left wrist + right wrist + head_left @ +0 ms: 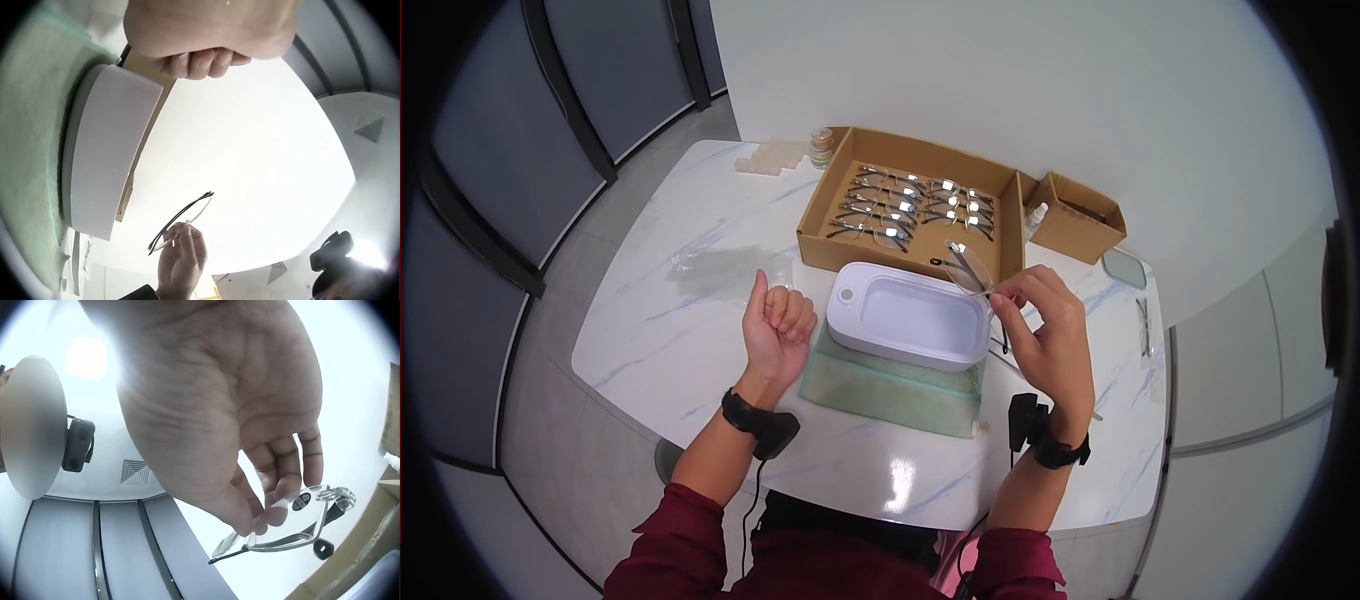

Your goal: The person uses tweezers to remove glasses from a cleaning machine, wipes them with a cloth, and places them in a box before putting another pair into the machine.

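Observation:
My right hand (1048, 330) pinches a pair of eyeglasses (287, 540) by the frame between thumb and fingertips. The glasses are held up over the right end of a white oblong ultrasonic cleaner (845, 318), with dark temples folded across behind the clear lenses. A small round dark sticker shows on one lens in the right wrist view. My left hand (778, 335) is off the cleaner's left end, its fingers curled into the palm and its thumb pointing up, holding nothing. Beneath the cleaner lies a folded green cloth (890, 395).
Behind the cleaner, a cardboard tray (820, 252) holds several eyeglasses in two columns. A smaller cardboard box (1080, 235) and a white bottle (1036, 218) stand to its right. Clear plastic bags (725, 272) lie at left; another pair of glasses (1144, 325) lies near the right edge.

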